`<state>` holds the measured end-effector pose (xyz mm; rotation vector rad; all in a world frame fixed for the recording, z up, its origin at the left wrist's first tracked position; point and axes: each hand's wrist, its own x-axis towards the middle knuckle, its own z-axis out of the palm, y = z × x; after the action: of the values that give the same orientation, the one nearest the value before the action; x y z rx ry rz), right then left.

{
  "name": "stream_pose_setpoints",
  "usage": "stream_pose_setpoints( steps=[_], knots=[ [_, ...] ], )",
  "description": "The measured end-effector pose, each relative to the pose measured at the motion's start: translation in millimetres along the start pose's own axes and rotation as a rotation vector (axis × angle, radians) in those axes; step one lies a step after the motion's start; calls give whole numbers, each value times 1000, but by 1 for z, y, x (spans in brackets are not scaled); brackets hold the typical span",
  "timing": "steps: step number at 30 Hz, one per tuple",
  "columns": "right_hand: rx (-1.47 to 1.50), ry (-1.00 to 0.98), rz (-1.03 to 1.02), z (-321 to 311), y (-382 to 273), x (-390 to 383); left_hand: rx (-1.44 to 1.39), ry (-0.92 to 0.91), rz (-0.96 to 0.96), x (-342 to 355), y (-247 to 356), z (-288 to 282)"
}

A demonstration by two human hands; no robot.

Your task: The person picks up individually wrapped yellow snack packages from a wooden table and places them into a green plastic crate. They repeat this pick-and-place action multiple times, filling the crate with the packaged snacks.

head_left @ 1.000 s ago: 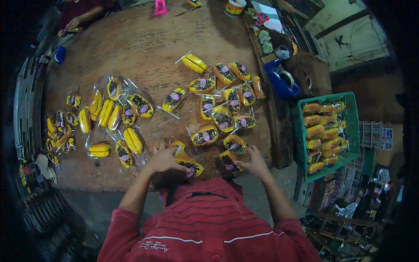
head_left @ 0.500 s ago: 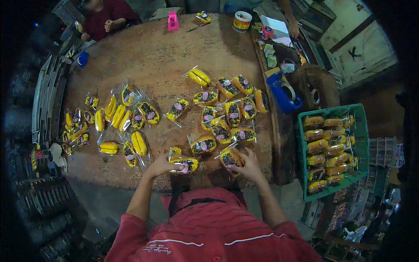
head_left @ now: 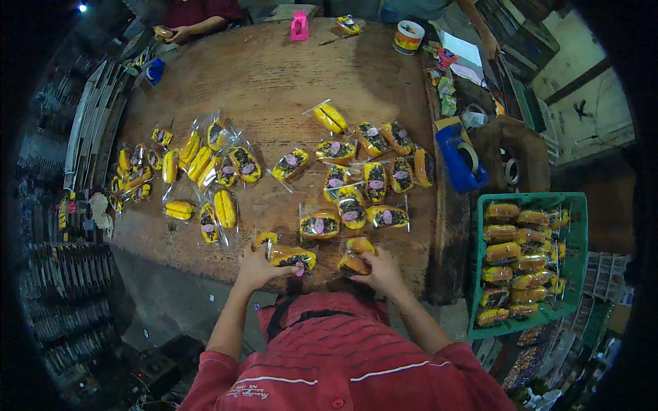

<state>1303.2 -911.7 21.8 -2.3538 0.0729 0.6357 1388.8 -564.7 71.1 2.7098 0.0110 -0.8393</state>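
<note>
On the wooden table (head_left: 240,82) lie several bagged yellow breads, many with dark topping and pink oval labels. At the front edge my left hand (head_left: 260,267) has its fingers round a topped bread (head_left: 288,256) in a clear bag, thumb at its label; another bread (head_left: 266,238) lies at its fingertips. My right hand (head_left: 372,270) is closed on a bagged bread (head_left: 351,265), turned to show its brown side, with another (head_left: 360,244) against it. A loose group of bagged breads (head_left: 374,179) lies beyond my hands; more plain and topped breads (head_left: 202,165) lie to the left.
A green crate (head_left: 576,250) of bagged breads is at right. A blue tape dispenser (head_left: 462,168), paper (head_left: 458,48), round tub (head_left: 408,38) and pink holder (head_left: 299,26) sit behind. A co-worker (head_left: 199,20) works at far left; another person's arm (head_left: 486,34) is at far right.
The bread in my right hand has tipped from topping up to brown side up. The far-left co-worker's hands have moved. The view has shifted, bringing more floor and crate into sight.
</note>
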Motion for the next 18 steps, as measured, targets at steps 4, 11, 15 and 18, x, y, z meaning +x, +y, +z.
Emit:
stream_pose_setpoints(
  steps=[4,11,15,18],
  knots=[
    [70,-59,86,-64,-1,-12,-74,-66,-12,-4,-13,-12],
    [542,-44,19,-56,-32,99,-203,-67,121,1,-42,-20],
    [367,138,77,-25,-65,122,-160,-109,144,9,-55,-24],
    [-7,209,-29,-22,-83,109,-154,-97,227,13,-61,-30]
  ],
)
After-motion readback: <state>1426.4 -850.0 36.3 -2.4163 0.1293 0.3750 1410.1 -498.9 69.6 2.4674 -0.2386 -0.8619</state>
